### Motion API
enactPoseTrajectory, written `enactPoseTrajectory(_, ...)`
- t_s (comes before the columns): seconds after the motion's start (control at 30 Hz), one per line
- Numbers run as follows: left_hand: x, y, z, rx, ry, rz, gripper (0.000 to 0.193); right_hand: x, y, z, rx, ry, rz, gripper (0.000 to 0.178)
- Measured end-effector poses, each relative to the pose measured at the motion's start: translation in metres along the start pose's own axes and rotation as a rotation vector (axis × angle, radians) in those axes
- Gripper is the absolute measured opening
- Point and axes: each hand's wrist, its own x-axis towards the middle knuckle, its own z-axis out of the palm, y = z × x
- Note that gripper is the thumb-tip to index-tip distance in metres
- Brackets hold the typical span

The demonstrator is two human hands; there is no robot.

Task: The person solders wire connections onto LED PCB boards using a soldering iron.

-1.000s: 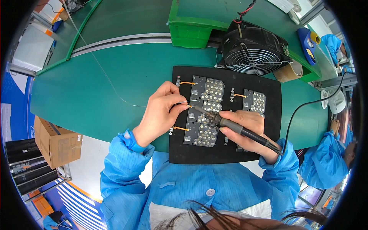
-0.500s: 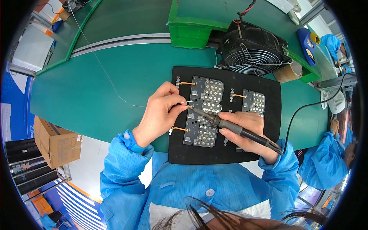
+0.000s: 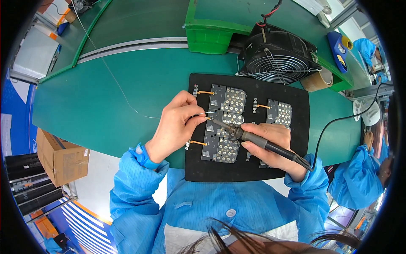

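My right hand (image 3: 270,144) is closed around a soldering iron (image 3: 258,139), its tip pointing left at the edge of the middle circuit board (image 3: 231,119). Pinched in my left hand (image 3: 179,122) is a thin solder wire (image 3: 149,117), whose end reaches over the same board near the iron's tip. The fingertips of that hand also sit at a small orange ribbon lead there; whether they grip it, I cannot tell. One circuit board (image 3: 234,99) lies above it and another (image 3: 228,150) below, each with an orange lead and small connector. My right hand partly covers boards on the right.
The boards rest on a black mat (image 3: 292,165) on a green table (image 3: 118,76). Behind it stand a black fan (image 3: 281,59) with a wire guard and a green bin (image 3: 207,38). The iron's cord (image 3: 323,133) curves off right, near a co-worker's blue sleeve (image 3: 355,180).
Almost nothing differs. The mat and boards appear shifted very slightly left in the picture, while both hands keep their hold and place.
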Motion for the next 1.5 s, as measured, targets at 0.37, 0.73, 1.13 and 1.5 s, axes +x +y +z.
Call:
enactPoseTrajectory(0.37, 0.0007, 0.0004, -0.0004, -0.005, -0.007, -0.008, 0.010, 0.0011, -0.0008, -0.0010, 0.006, 0.003, -0.008, 0.033)
enactPoseTrajectory(0.73, 0.0009, 0.0003, 0.0009, -0.006, 0.003, -0.003, 0.011, 0.0000, -0.0013, -0.0007, 0.014, 0.010, 0.020, 0.034)
enactPoseTrajectory(1.13, 0.0007, 0.0002, 0.0003, -0.020, -0.002, 0.001, 0.010, -0.0009, 0.0005, -0.0004, 0.007, 0.021, 0.008, 0.034)
enactPoseTrajectory(1.5, 0.0005, 0.0009, 0.0003, -0.018, -0.004, -0.005, 0.010, -0.0008, 0.0004, -0.0003, 0.006, 0.042, 0.003, 0.033)
